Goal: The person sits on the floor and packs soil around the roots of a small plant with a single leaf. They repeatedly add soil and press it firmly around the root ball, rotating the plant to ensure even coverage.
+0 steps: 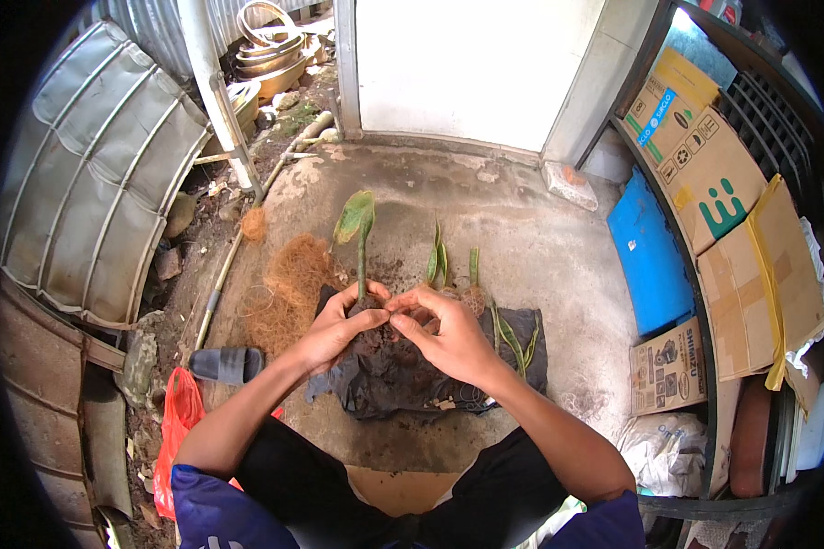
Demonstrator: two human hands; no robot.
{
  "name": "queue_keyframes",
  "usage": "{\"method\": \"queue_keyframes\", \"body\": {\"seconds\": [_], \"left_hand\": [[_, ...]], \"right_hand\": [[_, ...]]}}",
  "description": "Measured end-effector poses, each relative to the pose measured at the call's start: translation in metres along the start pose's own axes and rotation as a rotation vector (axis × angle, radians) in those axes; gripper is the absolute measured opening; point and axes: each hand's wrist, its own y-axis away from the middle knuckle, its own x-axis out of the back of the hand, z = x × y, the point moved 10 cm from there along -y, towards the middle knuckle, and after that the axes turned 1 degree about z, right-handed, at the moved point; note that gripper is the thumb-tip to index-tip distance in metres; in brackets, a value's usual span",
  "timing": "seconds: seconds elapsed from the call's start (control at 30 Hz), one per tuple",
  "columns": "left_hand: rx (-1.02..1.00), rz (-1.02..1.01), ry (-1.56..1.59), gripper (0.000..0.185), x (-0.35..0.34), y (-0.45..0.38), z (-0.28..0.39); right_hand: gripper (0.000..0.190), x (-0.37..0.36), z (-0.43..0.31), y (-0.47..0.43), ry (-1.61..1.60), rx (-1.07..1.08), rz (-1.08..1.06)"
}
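My left hand (350, 321) is wrapped around the base of a snake plant cutting (364, 257), which stands upright with one broad, yellow-edged leaf. Dark soil (371, 336) is packed about its foot. The fingertips of my right hand (436, 326) meet my left thumb at that soil; whether they pinch something is hidden. Beneath both hands lies a crumpled black plastic sheet (412, 394) with soil on it. Beyond my right hand stand smaller snake plants (438, 254), one a short cut leaf (474, 264) in a fibre-wrapped ball (472, 300). Loose variegated leaves (511, 340) rest on the sheet's right side.
A heap of brown coconut fibre (292, 288) lies left of the sheet, near a black sandal (226, 364) and a red plastic bag (178, 425). Pale tangled string (586, 398) is on the concrete at right. Shelving with cardboard boxes (693, 158) borders the right side.
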Motion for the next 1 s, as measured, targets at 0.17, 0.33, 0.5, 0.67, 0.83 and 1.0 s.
{"method": "queue_keyframes", "body": {"seconds": [0.17,0.33,0.5,0.67,0.83,1.0], "left_hand": [[0.031,-0.004,0.099,0.023,-0.002,0.001,0.000],[0.036,-0.018,0.082,0.022,0.001,0.002,0.001],[0.022,-0.018,0.071,0.019,0.001,0.003,0.003],[0.047,-0.021,0.059,0.012,0.002,0.006,0.003],[0.023,-0.043,-0.001,0.009,-0.001,0.006,0.006],[0.018,-0.040,-0.049,0.012,0.000,0.008,0.005]], "right_hand": [[0.016,0.011,0.002,-0.002,0.031,-0.033,0.084],[0.015,0.008,0.007,-0.002,0.021,-0.024,0.087],[0.014,0.005,0.000,-0.003,0.040,-0.007,0.074],[0.014,0.000,-0.003,-0.001,0.006,-0.024,0.038],[0.015,0.002,-0.005,-0.001,0.052,0.018,0.056],[0.020,0.000,-0.007,-0.002,0.098,0.050,0.027]]}}
